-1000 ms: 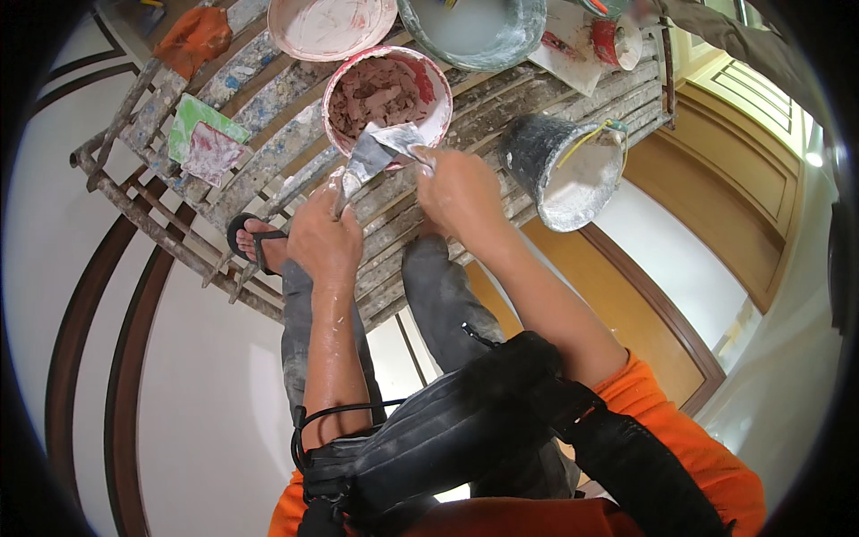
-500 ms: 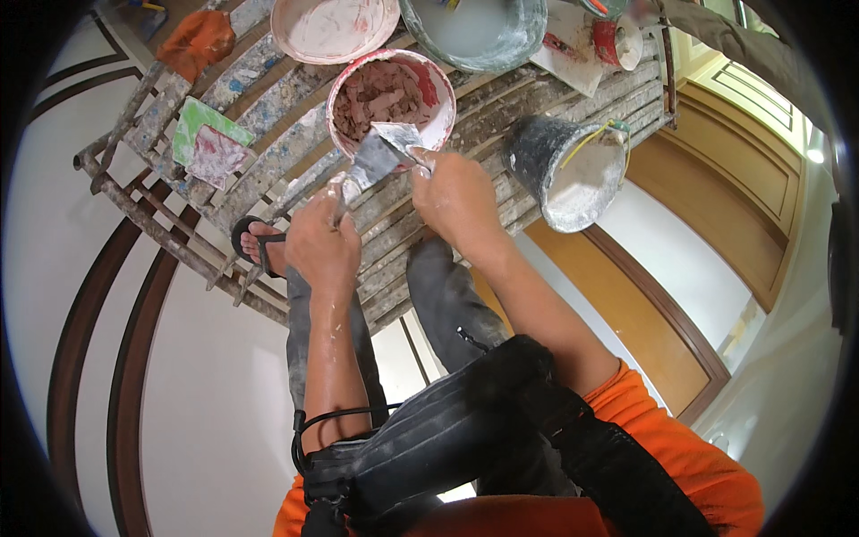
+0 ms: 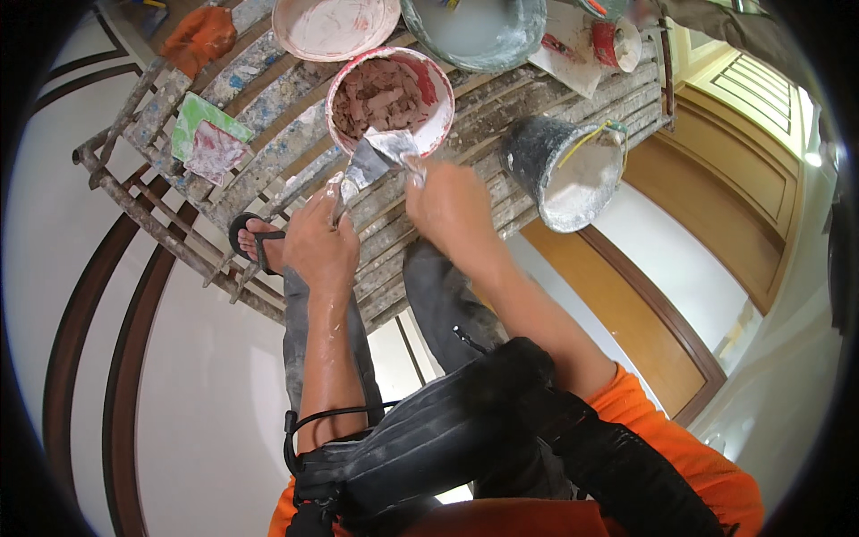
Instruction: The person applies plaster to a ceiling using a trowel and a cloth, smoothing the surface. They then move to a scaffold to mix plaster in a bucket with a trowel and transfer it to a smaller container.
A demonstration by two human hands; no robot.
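My left hand (image 3: 320, 237) is closed around the handle of a putty knife (image 3: 363, 166), its grey blade angled up and to the right. Another putty knife (image 3: 392, 143), smeared with white, is gripped in my right hand (image 3: 452, 208). The two blades meet or overlap; whether they touch along their edges I cannot tell. Just beyond them stands a white bucket (image 3: 442, 115) with red smears inside, holding pinkish-brown clumps of dried material. Both blades are at its near rim.
Everything stands on a slatted, paint-spattered platform (image 3: 268, 107). A pale tub (image 3: 335, 55) and a dark basin of cloudy water (image 3: 474, 61) sit at the back. To the right, a black bucket (image 3: 535, 161) tilts. Left lie an orange cloth (image 3: 199, 43) and a green-white scraper pad (image 3: 208, 134).
Both hands have shifted slightly; the right hand and its putty knife moved a little left and down toward me. Both knives are still held.
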